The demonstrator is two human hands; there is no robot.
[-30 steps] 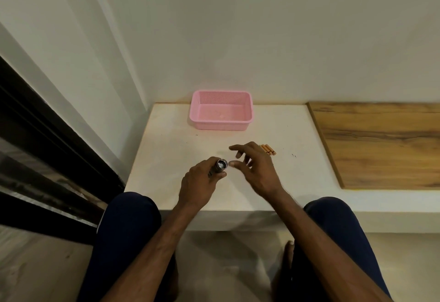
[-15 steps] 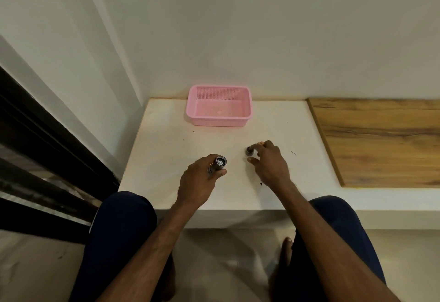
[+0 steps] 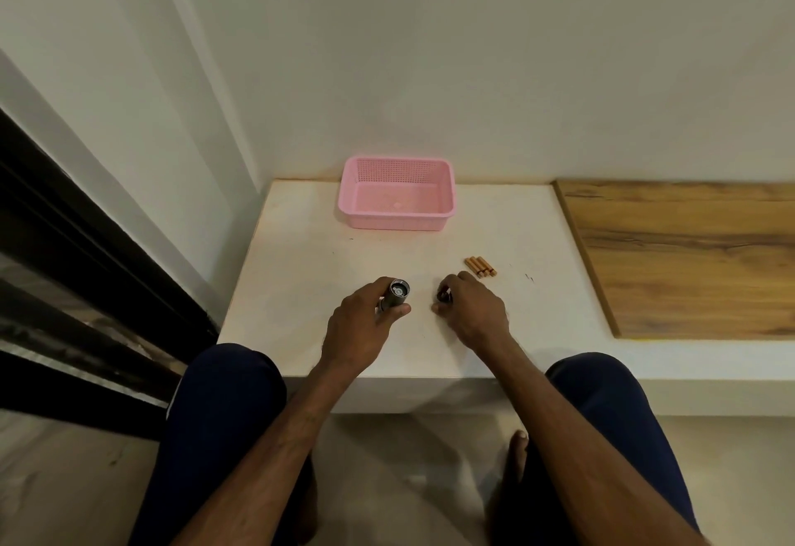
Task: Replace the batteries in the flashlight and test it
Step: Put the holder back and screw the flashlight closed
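Flashlight [image 3: 395, 297]: dark grey metal-looking barrel w/ dull sheen, open end showing a paler shiny insert. Batteries [image 3: 480, 266]: smooth orange-brown jackets, slightly glossy; basket [image 3: 398, 220]: pink plastic, perforated mesh walls, smooth semi-gloss floor. Ledge [image 3: 301, 270]: off-white, matt, stone- or plaster-like w/ a few small dark specks; panel [image 3: 688, 257] beside it: wood-grain finish, brown, low sheen; wall [image 3: 473, 51]: matt painted.

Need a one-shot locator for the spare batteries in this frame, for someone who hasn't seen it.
Start at the pink basket against the wall at the back of the white ledge. Come toward the person and slightly right, to just beyond the right hand. The batteries lie there side by side: short orange-brown cylinders, the only loose items on the ledge, unlike the dark flashlight in the left hand.
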